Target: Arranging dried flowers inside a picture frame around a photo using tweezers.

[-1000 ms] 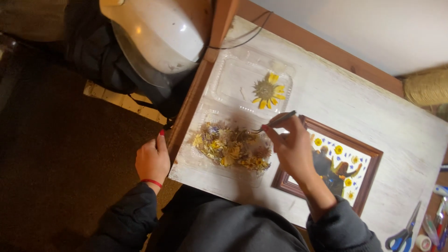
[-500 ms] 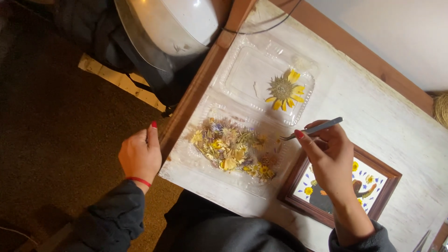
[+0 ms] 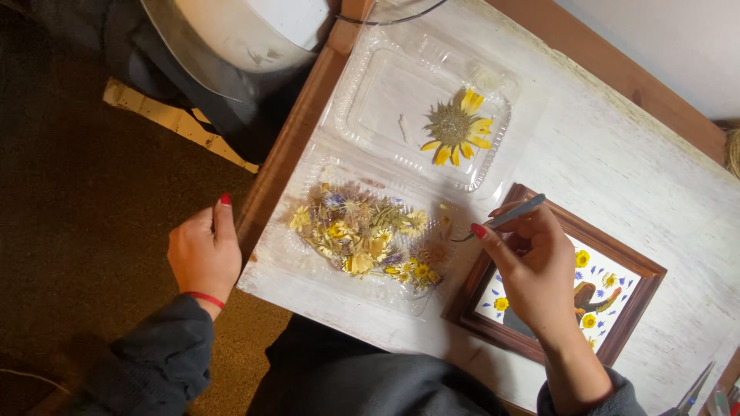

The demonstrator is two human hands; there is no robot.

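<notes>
Tweezers pinched in right hand, dried flowers in clear tray, left hand empty

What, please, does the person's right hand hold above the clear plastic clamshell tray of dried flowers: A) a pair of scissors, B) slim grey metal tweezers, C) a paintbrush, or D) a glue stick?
B: the right hand pinches slim grey metal tweezers, tips pointing toward the dried flowers in the clear plastic clamshell tray.
</notes>
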